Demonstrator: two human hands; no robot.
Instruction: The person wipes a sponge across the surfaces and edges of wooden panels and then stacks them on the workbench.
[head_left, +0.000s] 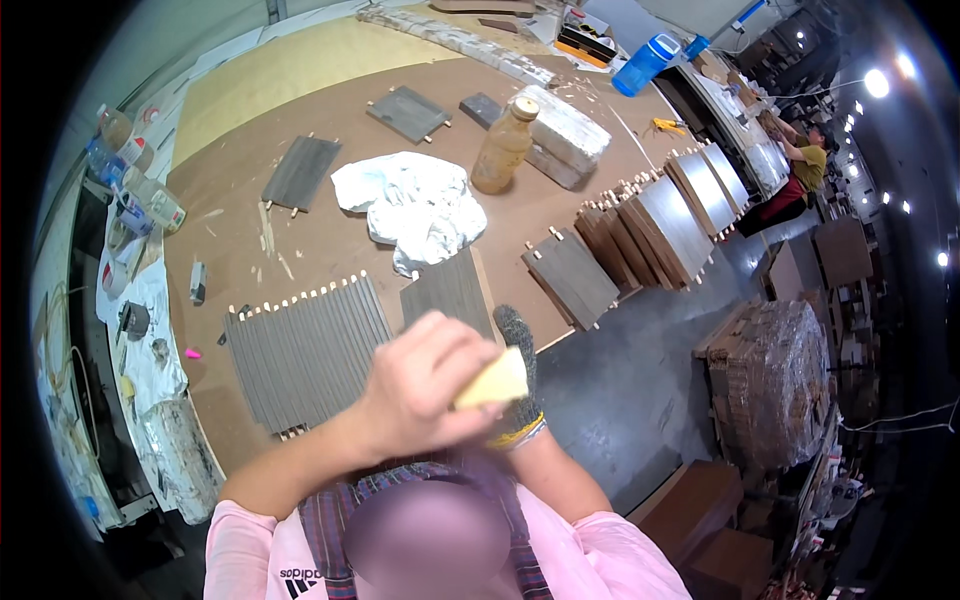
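My left hand (425, 385), bare and slightly blurred, is closed round a pale yellow sponge-like block (497, 382). Under and beyond it is a dark grey wooden panel (447, 292) with a light edge, partly covered by my hands. My right hand (520, 375) wears a dark grey knit glove with a yellow cuff and holds the panel at its right edge; the block and my left hand hide part of its fingers. Left of the panel, a row of narrow grey slats (305, 345) with light dowel ends lies on the brown table.
A crumpled white cloth (415, 205), an amber bottle (504, 148) and a wrapped block (565, 135) stand beyond. Single doweled panels (302, 172) lie around. Stacked panels (665, 225) line the right edge. Bottles (150, 200) crowd the left; another person (800, 165) works far right.
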